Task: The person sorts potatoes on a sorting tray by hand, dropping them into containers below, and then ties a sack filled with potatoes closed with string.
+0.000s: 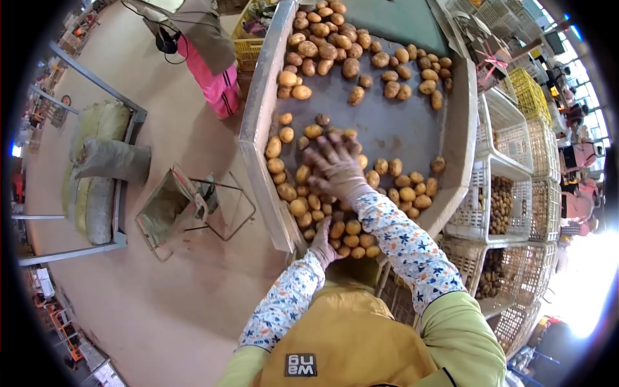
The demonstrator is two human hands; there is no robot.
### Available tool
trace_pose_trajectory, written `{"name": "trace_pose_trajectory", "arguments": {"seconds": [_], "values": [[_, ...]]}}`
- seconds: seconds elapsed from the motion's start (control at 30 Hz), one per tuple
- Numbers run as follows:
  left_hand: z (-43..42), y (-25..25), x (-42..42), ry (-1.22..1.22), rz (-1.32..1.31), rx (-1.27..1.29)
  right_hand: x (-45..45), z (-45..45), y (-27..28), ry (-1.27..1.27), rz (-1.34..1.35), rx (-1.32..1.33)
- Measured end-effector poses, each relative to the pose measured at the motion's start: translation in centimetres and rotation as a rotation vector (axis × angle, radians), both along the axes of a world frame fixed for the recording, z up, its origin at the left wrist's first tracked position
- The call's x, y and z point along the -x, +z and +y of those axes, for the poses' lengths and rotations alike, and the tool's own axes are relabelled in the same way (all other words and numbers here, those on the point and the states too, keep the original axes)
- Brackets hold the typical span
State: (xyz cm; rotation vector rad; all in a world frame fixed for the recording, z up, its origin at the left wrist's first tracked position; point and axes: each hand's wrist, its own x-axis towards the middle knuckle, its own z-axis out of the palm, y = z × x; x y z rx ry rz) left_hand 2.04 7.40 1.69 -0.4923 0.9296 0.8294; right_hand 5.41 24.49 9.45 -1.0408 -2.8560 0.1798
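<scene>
My right hand (336,169) lies over the potatoes (298,207) on a grey sorting tray (403,126). Its fingers are spread and point toward the far side; some potatoes are hidden beneath it. At the near left corner of the tray, my left hand (323,246) rests against a small cluster of potatoes (353,240), with its thumb apart and the other fingers partly hidden. Both hands look covered by thin, dusty gloves. More potatoes (329,39) are piled at the far end.
White crates (506,174) holding potatoes stand along the right, with a yellow crate (529,93) behind. A frame with an open sack (164,209) stands at left, near filled sacks (109,161) on a rack. Another person in pink trousers (209,80) stands by the tray's far left.
</scene>
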Motion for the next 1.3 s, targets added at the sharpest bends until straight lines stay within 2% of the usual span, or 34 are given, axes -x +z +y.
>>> {"name": "trace_pose_trajectory", "arguments": {"seconds": [0.07, 0.1, 0.13, 0.23, 0.27, 0.3, 0.33, 0.4, 0.47, 0.53, 0.57, 0.6, 0.63, 0.67, 0.7, 0.73, 0.8, 0.83, 0.87, 0.93, 1.0, 1.07, 1.13, 1.2, 1.23, 1.3], "values": [[-0.2, -1.2, 0.1, 0.004, -0.056, -0.043, -3.4, -1.3, 1.6, -0.301, -0.140, -0.029], [-0.1, -0.3, -0.1, 0.044, 0.027, -0.042, -5.2, -2.2, 1.8, -0.374, -0.141, -0.028], [0.0, -0.8, 0.0, 0.029, -0.025, -0.014, -7.1, -3.4, -0.3, -0.421, -0.060, -0.042], [-0.4, -3.5, -0.2, 0.100, -0.200, -0.140, -8.6, -10.0, -1.6, -0.557, -0.103, 0.036], [-0.3, -1.2, 0.1, 0.080, -0.158, -0.139, -8.7, -12.3, -2.6, -0.581, -0.170, 0.060], [-0.4, -1.6, -0.3, 0.085, -0.030, -0.096, -8.9, -14.3, -4.1, -0.563, -0.164, 0.023], [-0.6, -2.9, -0.7, 0.091, 0.100, -0.055, -8.9, -16.1, -5.0, -0.545, -0.155, -0.013], [-3.2, -9.1, -1.1, 0.145, 0.339, -0.339, -8.2, -18.4, -2.7, -0.574, -0.204, 0.208], [-5.1, -6.3, -1.2, 0.115, 0.251, -0.497, -8.9, -19.9, -3.5, -0.541, -0.155, 0.189], [-4.4, 0.0, 0.5, 0.199, 0.001, -0.155, -9.6, -20.2, -2.6, -0.418, -0.007, 0.392], [-3.6, 4.9, 1.4, 0.165, 0.015, -0.200, -9.5, -20.4, -1.3, -0.501, 0.238, 0.335], [-3.0, 3.4, 1.7, 0.247, -0.058, -0.136, -9.7, -20.7, -1.7, -0.508, 0.229, 0.341], [-2.5, 2.2, 1.2, 0.246, -0.063, -0.131, -9.8, -20.8, -2.5, -0.482, 0.072, 0.277], [-2.0, 1.1, 0.7, 0.320, 0.141, -0.201, -9.8, -20.7, -3.3, -0.452, -0.083, 0.208], [-1.4, 0.3, 0.4, 0.393, 0.346, -0.273, -8.8, -20.4, -1.8, -0.394, -0.074, 0.228], [-1.0, -0.5, 0.7, 0.397, 0.343, -0.275, -8.6, -19.5, -0.2, -0.398, -0.191, 0.507], [-1.5, -1.9, 1.9, 0.159, -0.228, -0.308, -9.0, -15.8, -0.7, -0.507, 0.210, 0.778], [-1.2, 1.3, 1.7, 0.101, -0.060, -0.136, -8.9, -14.2, 0.5, -0.530, 0.238, 0.496], [-1.3, 1.2, 1.3, 0.105, -0.056, -0.131, -8.8, -12.3, 2.1, -0.606, 0.077, 0.358], [-1.1, 0.3, 1.2, 0.169, -0.076, -0.065, -9.4, -12.5, -2.0, -0.538, -0.150, -0.047], [-0.8, -0.2, 1.9, 0.111, -0.264, -0.034, -8.4, -13.1, -0.3, -0.561, -0.196, 0.263], [-0.7, -0.7, 1.6, 0.026, -0.238, -0.115, -8.3, -10.9, 1.0, -0.564, 0.001, 0.358], [-0.9, -1.5, 0.9, 0.000, -0.148, -0.098, -7.5, -6.9, 1.0, -0.442, 0.200, -0.050], [-0.3, -0.2, 0.8, -0.055, -0.060, -0.083, -5.3, -3.2, 1.5, -0.463, 0.084, -0.118], [-0.2, -0.1, 0.6, -0.043, -0.071, -0.080, -4.0, -2.0, 1.9, -0.526, -0.139, -0.043], [-0.4, -0.3, 0.4, -0.002, -0.109, -0.126, -2.9, 0.8, 1.9, -0.574, -0.273, 0.136]]}}
